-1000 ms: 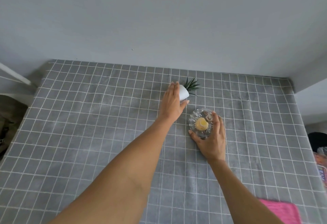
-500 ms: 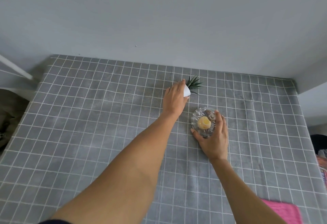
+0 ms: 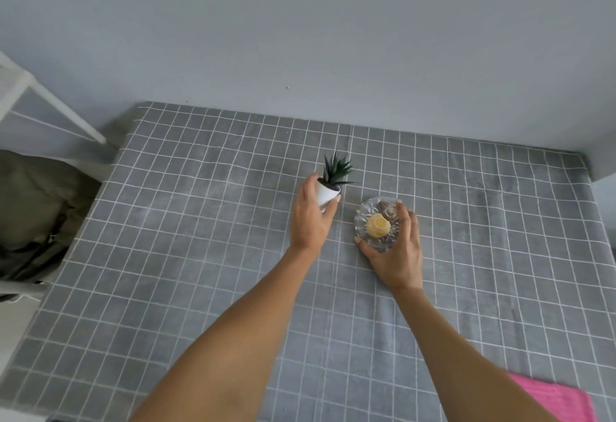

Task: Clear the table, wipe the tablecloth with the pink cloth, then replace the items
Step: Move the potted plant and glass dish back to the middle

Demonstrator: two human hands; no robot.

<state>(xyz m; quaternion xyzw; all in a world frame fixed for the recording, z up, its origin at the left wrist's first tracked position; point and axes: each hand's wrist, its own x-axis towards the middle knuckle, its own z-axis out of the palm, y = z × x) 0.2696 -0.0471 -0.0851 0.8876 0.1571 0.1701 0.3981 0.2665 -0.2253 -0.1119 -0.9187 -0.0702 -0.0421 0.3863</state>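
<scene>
Tablecloth point(image 3: 200, 255) in grey with a white grid covers the whole table, and both your arms reach over it toward the middle. Your left hand point(image 3: 310, 218) curls around the white pot of a small plant point(image 3: 333, 181), with the fingers on its left side and the thumb on its right side; the pot is tilted, its spiky green leaves pointing up and away from you. Just beside it on the right, a glass dish point(image 3: 363, 221) rests on the cloth, and it carries a yellow round thing and some brownish pieces. Your right hand point(image 3: 396, 251) holds this dish by its near rim, the thumb at the left edge and the fingers bent over the right edge. Pink cloth point(image 3: 556, 401) lies at the near right corner of the table, well apart from both hands.
</scene>
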